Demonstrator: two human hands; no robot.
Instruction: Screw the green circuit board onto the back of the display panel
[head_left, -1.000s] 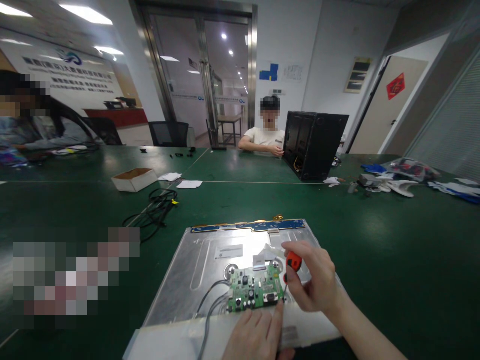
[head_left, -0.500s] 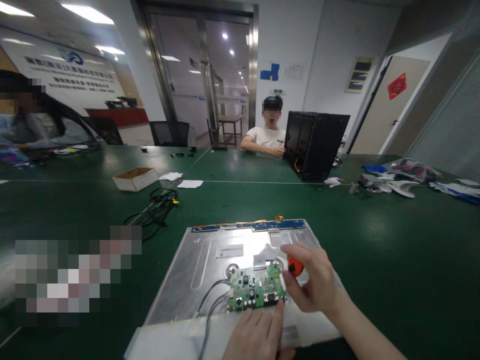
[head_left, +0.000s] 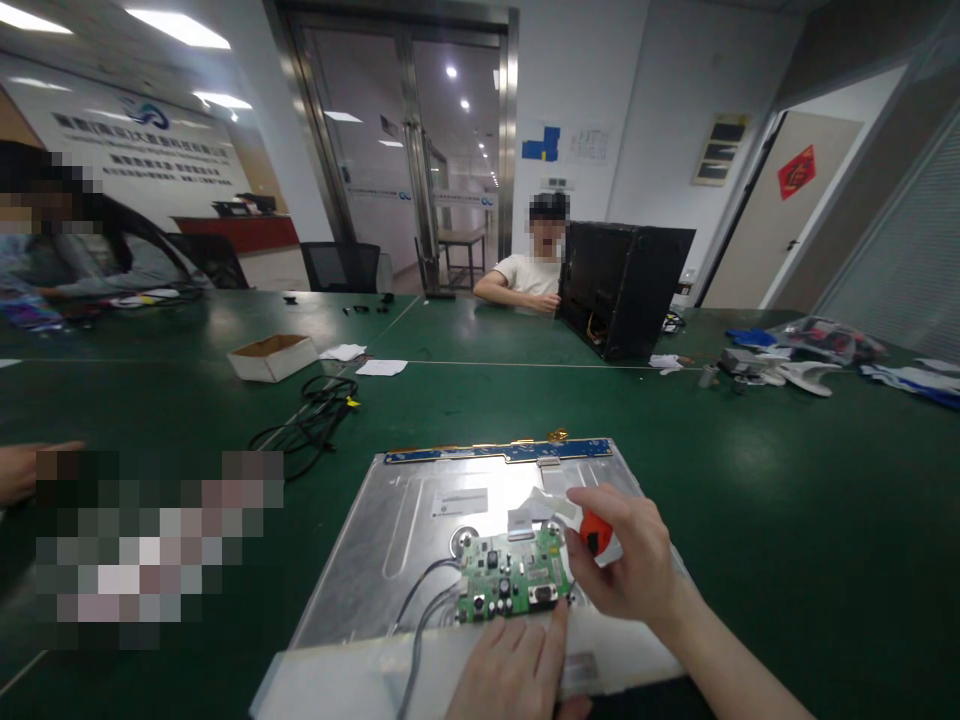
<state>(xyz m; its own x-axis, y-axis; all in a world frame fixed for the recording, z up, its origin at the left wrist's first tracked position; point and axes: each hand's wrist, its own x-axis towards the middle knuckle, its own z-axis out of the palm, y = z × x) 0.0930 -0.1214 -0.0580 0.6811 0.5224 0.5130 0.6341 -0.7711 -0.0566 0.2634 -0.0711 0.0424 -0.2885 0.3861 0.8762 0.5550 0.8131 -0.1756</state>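
A green circuit board [head_left: 517, 572] lies on the back of a silver metal display panel [head_left: 405, 500], with grey cables [head_left: 421, 625] running from its left side. My left hand [head_left: 514, 670] rests with fingers stretched out at the board's lower edge, the index fingertip by its lower right corner. My right hand [head_left: 634, 555] is above the board's right side, fingers closed round an orange-and-black screwdriver [head_left: 595, 535]. Only its handle end shows; its tip is hidden. A whitish strip [head_left: 551, 503] sticks up beside the right fingers. Along the panel's far edge runs a blue circuit strip [head_left: 499, 453].
Black cables [head_left: 319, 420] and an open cardboard box [head_left: 272, 358] lie to the left on the green table [head_left: 750, 480]. Across the table a person holds a black computer case [head_left: 630, 290]. Assorted parts [head_left: 780, 370] lie at right. A co-worker's hand [head_left: 34, 472] shows at far left.
My right hand has shifted slightly right with the screwdriver; my left hand stays put. The computer case has turned and moved a little left. A co-worker's hand has come in at far left.
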